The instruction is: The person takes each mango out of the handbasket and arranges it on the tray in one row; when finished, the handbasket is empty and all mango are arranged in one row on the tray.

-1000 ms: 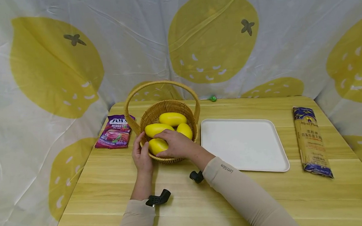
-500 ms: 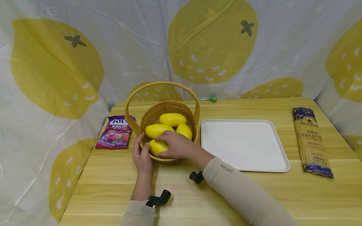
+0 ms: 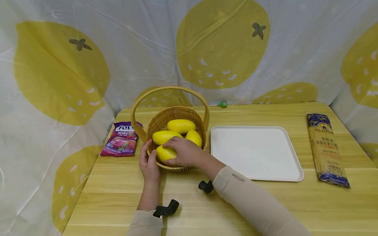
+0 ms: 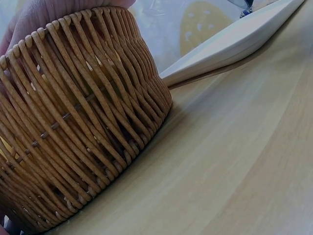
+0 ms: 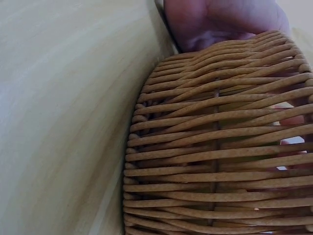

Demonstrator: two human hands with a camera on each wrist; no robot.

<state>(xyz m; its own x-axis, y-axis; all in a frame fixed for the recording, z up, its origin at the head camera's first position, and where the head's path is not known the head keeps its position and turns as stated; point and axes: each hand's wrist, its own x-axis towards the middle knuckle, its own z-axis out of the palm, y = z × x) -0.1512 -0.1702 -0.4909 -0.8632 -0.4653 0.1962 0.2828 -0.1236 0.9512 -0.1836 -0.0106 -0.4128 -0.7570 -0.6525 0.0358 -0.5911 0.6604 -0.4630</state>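
A woven basket (image 3: 173,113) with a tall arched handle stands on the table, several yellow mangoes lying in it. My right hand (image 3: 187,152) reaches over the near rim, fingers and thumb round the nearest mango (image 3: 165,154). Behind that one are a left mango (image 3: 164,136), a back mango (image 3: 181,126) and a right mango (image 3: 194,137). With my left hand (image 3: 150,164) I hold the basket's left side, near the foot of the handle. The left wrist view shows the basket's woven wall (image 4: 83,107) close up; the right wrist view shows the wall too, with my left hand (image 5: 220,22) beyond it.
Right of the basket lies a white tray (image 3: 254,152), and farther right a pack of spaghetti (image 3: 327,149). A purple candy bag (image 3: 121,139) is at the left. A green lollipop (image 3: 223,104) lies at the back edge, before a lemon-print curtain (image 3: 136,47).
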